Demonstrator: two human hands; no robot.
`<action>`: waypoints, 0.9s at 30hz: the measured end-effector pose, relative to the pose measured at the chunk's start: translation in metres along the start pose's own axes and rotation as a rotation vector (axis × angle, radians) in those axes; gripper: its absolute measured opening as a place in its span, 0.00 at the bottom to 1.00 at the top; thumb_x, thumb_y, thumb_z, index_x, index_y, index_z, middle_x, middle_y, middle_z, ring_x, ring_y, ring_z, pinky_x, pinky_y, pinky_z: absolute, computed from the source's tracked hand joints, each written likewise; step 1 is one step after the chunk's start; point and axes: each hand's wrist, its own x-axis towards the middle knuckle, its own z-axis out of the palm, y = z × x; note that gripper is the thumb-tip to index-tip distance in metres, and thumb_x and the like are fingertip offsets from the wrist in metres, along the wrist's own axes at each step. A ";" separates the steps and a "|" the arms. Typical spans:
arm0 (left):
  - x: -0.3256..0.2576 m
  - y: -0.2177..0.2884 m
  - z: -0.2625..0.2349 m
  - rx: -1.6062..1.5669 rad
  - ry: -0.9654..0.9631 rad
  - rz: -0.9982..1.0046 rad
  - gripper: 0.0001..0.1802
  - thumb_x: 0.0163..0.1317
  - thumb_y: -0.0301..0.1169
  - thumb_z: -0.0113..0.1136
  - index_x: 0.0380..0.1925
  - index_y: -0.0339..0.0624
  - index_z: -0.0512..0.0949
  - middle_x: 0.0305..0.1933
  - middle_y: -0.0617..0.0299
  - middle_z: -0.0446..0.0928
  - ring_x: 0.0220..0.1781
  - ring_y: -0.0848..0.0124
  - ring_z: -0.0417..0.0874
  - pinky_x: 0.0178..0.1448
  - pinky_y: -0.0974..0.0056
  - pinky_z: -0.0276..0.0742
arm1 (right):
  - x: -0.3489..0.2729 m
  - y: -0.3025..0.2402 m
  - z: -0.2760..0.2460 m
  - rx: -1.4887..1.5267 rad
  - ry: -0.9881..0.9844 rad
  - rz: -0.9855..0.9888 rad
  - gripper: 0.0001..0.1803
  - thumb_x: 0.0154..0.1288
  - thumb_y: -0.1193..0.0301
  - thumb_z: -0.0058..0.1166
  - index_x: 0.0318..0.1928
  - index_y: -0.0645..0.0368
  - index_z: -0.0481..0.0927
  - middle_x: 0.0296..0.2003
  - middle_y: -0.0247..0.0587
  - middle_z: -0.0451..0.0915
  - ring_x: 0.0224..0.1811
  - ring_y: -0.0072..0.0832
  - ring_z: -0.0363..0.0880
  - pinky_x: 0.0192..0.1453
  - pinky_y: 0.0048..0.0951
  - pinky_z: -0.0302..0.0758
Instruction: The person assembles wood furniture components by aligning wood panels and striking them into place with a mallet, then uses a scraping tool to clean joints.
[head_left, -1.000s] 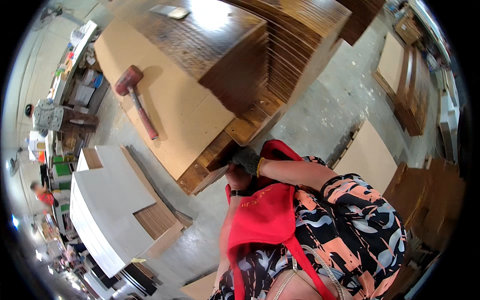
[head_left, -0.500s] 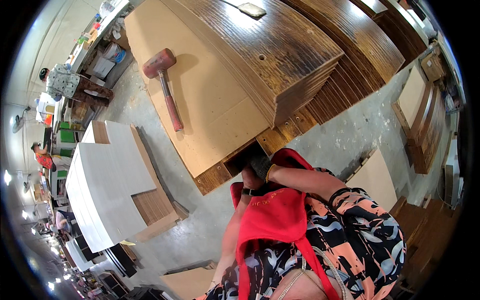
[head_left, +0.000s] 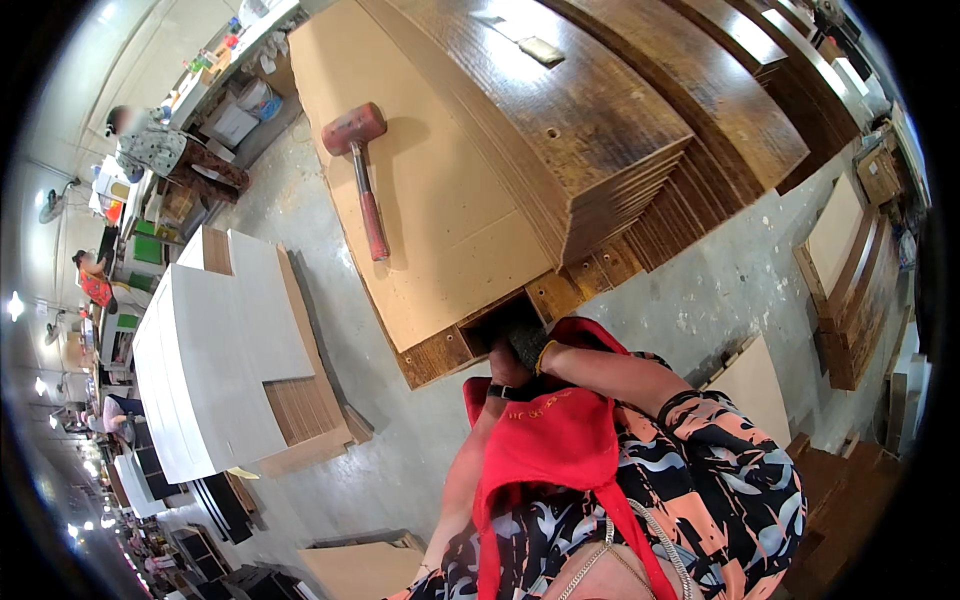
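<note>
View is shifted; left hand (head_left: 507, 368) and right hand (head_left: 529, 346) are still kept together at dark opening (head_left: 494, 322), frame centre; grip can't be told; work seemingly unfinished.

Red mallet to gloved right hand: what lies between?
In the head view, tan board and then a dark opening at its edge lie between the red mallet and the gloved right hand.

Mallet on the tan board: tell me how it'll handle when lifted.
The mallet probably feels head-heavy, its head far thicker than its handle. It should be stiff, judging by its straight handle, and might roll, its head looking round.
</note>
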 end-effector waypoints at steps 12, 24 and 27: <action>-0.049 -0.018 -0.015 0.148 0.256 -0.184 0.16 0.71 0.40 0.43 0.49 0.48 0.75 0.51 0.64 0.79 0.52 0.68 0.79 0.59 0.61 0.73 | -0.047 0.009 0.008 -0.108 -0.089 -0.073 0.11 0.56 0.65 0.49 0.29 0.57 0.81 0.35 0.52 0.80 0.41 0.46 0.80 0.45 0.46 0.75; -0.093 -0.041 -0.042 0.220 0.390 -0.352 0.21 0.71 0.47 0.39 0.50 0.47 0.74 0.47 0.63 0.80 0.46 0.65 0.81 0.50 0.60 0.79 | -0.121 0.005 0.034 -0.130 -0.272 0.075 0.16 0.58 0.62 0.48 0.34 0.60 0.83 0.37 0.54 0.81 0.42 0.46 0.81 0.47 0.45 0.76; -0.104 -0.037 -0.063 0.240 0.390 -0.368 0.21 0.71 0.47 0.39 0.51 0.46 0.74 0.48 0.62 0.80 0.46 0.64 0.81 0.49 0.60 0.79 | -0.120 -0.036 0.004 -0.030 -0.352 0.115 0.16 0.58 0.63 0.48 0.33 0.61 0.83 0.35 0.55 0.82 0.39 0.47 0.81 0.45 0.46 0.76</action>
